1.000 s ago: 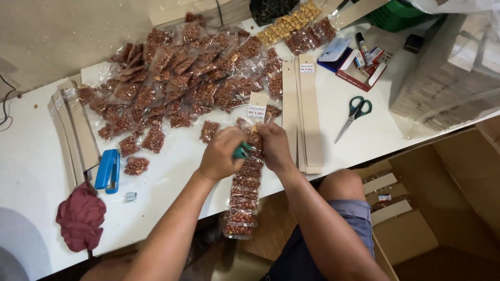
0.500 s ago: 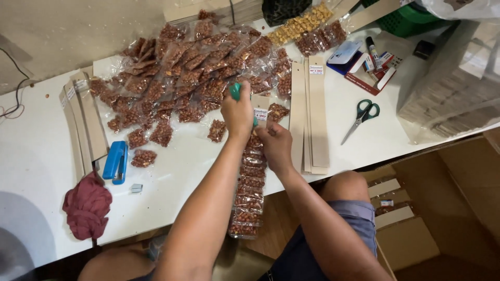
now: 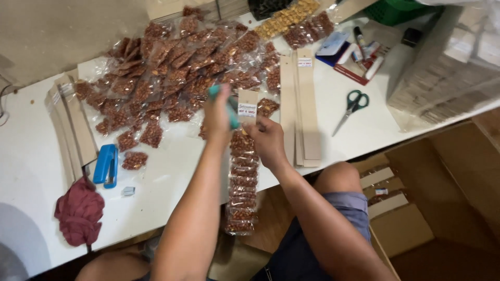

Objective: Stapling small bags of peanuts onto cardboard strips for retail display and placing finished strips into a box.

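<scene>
My left hand grips a small teal stapler and hovers by the top of a long cardboard strip. Small clear packets of brown nuts are fixed in a row down that strip, which hangs over the table's front edge. My right hand pinches the strip near its top, just under its white label. A big heap of loose nut packets lies behind the hands.
Blank cardboard strips lie to the right, more strips at left. A blue stapler, a small staple box and a maroon cloth sit front left. Scissors lie right. An open carton stands below.
My left hand rose with the teal stapler from the middle of the strip to near its top, then shifted slightly left. My right hand stayed on the strip.
</scene>
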